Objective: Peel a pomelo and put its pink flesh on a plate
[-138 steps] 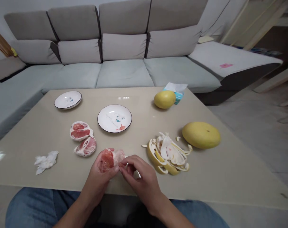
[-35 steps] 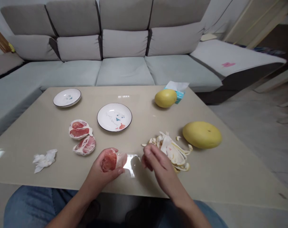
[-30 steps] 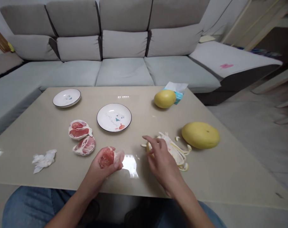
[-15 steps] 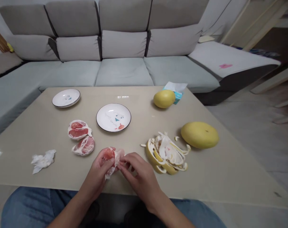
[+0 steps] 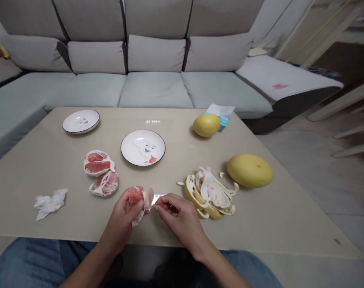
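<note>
pomelo segment [image 5: 136, 197] in left hand [image 5: 122, 218] (right hand [image 5: 178, 218] at its edge, seemingly)

**A:** What sits at the near edge of the beige glossy table [image 5: 274, 216]?

**B:** A peeled pink pomelo piece [image 5: 136, 197], in the left hand [image 5: 123, 212]. The right hand [image 5: 178, 218] is just beside it, on its right.

**A:** And to either side?

**B:** On the left lie two peeled pink pomelo chunks [image 5: 105, 184], one behind the other, with a crumpled white tissue [image 5: 50, 200] farther left. On the right is a heap of yellow-and-white pomelo peel [image 5: 210, 192], and a large whole yellow pomelo [image 5: 249, 171] lies beyond it.

**A:** Farther back?

**B:** A round white dark-rimmed plate [image 5: 130, 150] is mid-table, with a smaller white plate [image 5: 80, 121] behind it to the left. A smaller yellow pomelo [image 5: 206, 125] is behind it to the right, in front of a teal tissue pack [image 5: 222, 114]. A grey fabric sofa [image 5: 154, 88] stands behind the table.
</note>
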Tool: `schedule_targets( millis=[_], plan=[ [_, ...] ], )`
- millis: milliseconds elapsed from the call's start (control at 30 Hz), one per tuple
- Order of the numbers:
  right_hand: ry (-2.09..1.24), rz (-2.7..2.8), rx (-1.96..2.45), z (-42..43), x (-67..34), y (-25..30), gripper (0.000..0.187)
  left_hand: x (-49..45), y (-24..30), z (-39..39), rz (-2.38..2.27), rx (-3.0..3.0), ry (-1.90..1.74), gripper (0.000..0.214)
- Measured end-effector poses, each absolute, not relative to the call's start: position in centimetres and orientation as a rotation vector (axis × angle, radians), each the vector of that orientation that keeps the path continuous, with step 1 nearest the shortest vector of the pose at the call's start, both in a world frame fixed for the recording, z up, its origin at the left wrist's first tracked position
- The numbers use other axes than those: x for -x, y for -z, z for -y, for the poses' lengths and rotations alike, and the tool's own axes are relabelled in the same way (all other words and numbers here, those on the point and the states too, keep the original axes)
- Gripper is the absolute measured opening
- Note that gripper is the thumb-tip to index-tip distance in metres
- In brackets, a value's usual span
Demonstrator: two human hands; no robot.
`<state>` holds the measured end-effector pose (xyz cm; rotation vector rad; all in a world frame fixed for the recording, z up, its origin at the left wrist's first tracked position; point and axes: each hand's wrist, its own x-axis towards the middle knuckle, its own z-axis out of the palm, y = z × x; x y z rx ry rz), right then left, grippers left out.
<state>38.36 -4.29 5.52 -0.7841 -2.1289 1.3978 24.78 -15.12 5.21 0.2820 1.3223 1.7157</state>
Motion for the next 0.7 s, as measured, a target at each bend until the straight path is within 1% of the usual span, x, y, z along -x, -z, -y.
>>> schedule_targets(
  millis=[167,267,367,433,567,700],
  plan=[
    [-1.498,2.068,0.936,2.2,-37.6,-5.1,0.013,-22.9,-5.0,15.9,-1.343,-0.206,-1.737,0.051],
    [-1.380,2.099,0.893,-0.3,-35.4,-5.0,0.012,-22.0,-5.2,16.6,-1.284,-0.143,-1.689,0.053],
    [-1.132,2.206,0.805,-3.1,-31.9,-5.0,0.011,-21.5,-5.4,17.1,-1.221,-0.108,-1.664,0.055],
    [-1.047,2.220,0.798,-4.8,-29.3,-4.7,0.014,-21.4,-5.4,17.3,-1.211,-0.099,-1.662,0.056],
    [-1.005,2.291,0.821,-6.9,-25.4,-3.9,0.022,-21.3,-5.4,17.8,-1.246,-0.132,-1.659,0.057],
    [-1.016,2.320,0.868,-7.6,-24.9,-3.8,0.021,-21.2,-5.4,18.0,-1.304,-0.184,-1.685,0.060]
  ],
)
